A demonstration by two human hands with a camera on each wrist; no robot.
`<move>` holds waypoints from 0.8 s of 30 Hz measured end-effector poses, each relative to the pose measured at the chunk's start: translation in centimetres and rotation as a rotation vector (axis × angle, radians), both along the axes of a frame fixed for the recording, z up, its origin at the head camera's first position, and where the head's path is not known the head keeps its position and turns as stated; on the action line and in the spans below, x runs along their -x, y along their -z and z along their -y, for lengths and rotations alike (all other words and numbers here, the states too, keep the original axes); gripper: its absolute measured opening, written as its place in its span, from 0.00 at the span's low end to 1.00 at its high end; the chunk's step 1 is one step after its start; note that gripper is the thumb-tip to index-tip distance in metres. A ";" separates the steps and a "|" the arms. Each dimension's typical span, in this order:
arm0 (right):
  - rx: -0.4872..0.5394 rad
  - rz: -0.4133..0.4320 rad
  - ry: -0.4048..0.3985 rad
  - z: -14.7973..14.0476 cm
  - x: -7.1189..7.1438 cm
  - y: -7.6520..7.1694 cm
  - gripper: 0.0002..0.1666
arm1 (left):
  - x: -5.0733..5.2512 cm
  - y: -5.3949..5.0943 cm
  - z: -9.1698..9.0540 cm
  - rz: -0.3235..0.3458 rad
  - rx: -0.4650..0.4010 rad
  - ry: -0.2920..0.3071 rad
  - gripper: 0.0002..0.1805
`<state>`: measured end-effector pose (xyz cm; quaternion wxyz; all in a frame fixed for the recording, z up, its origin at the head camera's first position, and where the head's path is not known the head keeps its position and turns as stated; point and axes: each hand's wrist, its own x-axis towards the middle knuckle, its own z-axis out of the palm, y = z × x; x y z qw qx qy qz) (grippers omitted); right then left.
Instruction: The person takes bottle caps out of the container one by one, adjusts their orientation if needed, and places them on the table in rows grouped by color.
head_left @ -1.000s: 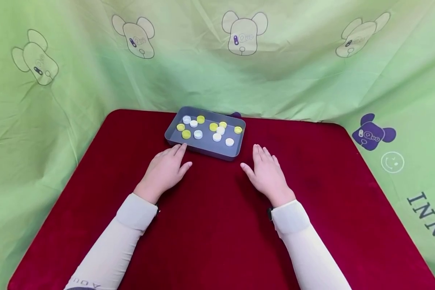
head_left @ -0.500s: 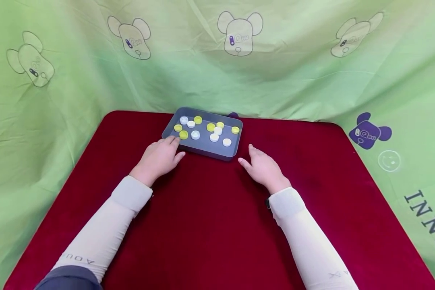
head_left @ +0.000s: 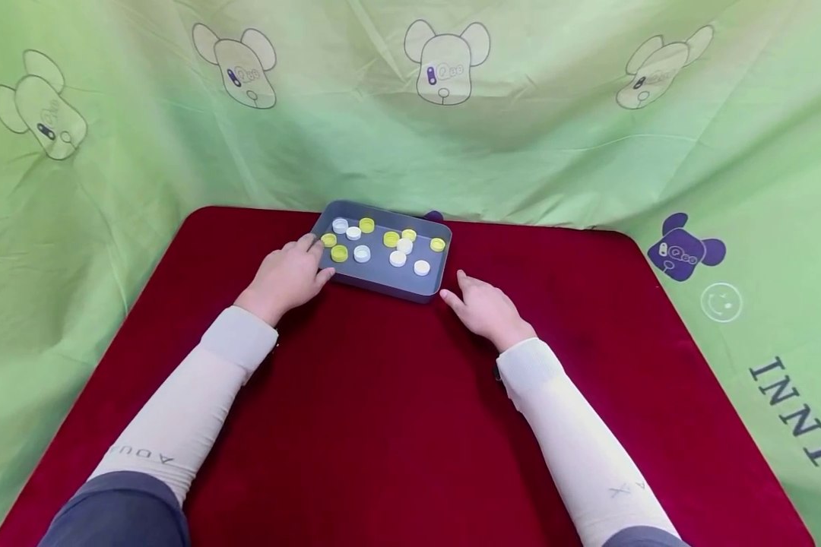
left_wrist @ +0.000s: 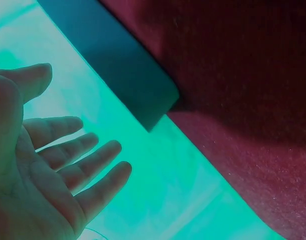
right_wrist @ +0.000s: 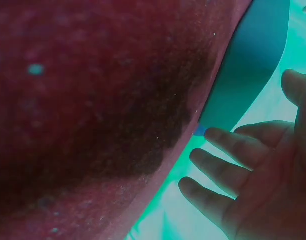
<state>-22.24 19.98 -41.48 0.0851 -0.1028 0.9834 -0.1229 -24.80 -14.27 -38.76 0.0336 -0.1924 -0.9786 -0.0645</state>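
Observation:
A dark grey tray lies near the far edge of the table. Inside it are several round caps, some yellow, others white. My left hand is at the tray's near left corner, its fingers spread and relaxed; in the left wrist view the hand holds nothing and shows a gap from the tray wall. Beyond the tray's right end, my right hand hovers with loosely extended fingers. The right wrist view has that hand holding nothing, near the tray's side.
A dark red cloth covers the table. Green curtains with printed mouse heads hang close behind the table and along both sides. White sleeves cover both forearms.
My left hand has moved left and away, from the tray's front wall to its left corner. The right hand has come closer to the tray's right end. The whole view has shifted slightly.

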 end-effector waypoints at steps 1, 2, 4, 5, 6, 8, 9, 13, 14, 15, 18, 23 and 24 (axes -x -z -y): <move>0.001 0.003 0.000 0.0 0.2 0.0 0.42 | 0.3 0.0 0.2 0.004 -0.003 -0.005 0.32; 0.004 0.006 0.001 0.0 0.3 0.0 0.42 | 0.5 0.0 0.4 0.010 -0.004 -0.009 0.32; 0.010 0.012 0.007 0.0 0.6 -0.1 0.42 | 1.1 0.0 0.7 0.021 -0.013 -0.020 0.33; 0.011 0.015 0.010 0.0 0.7 -0.1 0.42 | 1.3 0.0 0.9 0.030 -0.019 -0.028 0.33; 0.012 0.019 0.015 0.0 0.9 -0.2 0.42 | 1.6 0.1 1.0 0.038 -0.026 -0.036 0.33; 0.014 0.024 0.026 -0.1 1.1 -0.2 0.41 | 1.9 0.2 1.4 0.054 -0.038 -0.051 0.33; 0.013 0.030 0.029 -0.1 1.3 -0.3 0.41 | 2.1 0.2 1.5 0.062 -0.045 -0.060 0.34; 0.014 0.051 0.035 -0.1 1.8 -0.2 0.41 | 2.6 0.5 2.4 0.096 -0.059 -0.095 0.35; 0.013 0.058 0.034 -0.1 2.0 -0.2 0.41 | 2.7 0.6 2.6 0.107 -0.067 -0.105 0.35; 0.011 0.061 0.032 -0.1 2.1 -0.3 0.42 | 2.8 0.7 2.8 0.118 -0.072 -0.112 0.35; 0.002 0.069 0.020 -0.1 2.7 -0.4 0.42 | 3.3 1.0 3.3 0.159 -0.095 -0.121 0.37; -0.012 0.083 0.008 -0.3 3.9 -0.6 0.42 | 4.3 1.9 3.7 0.250 -0.151 -0.119 0.42; -0.012 0.089 0.009 -0.3 4.0 -0.7 0.42 | 4.4 2.1 3.7 0.266 -0.161 -0.119 0.42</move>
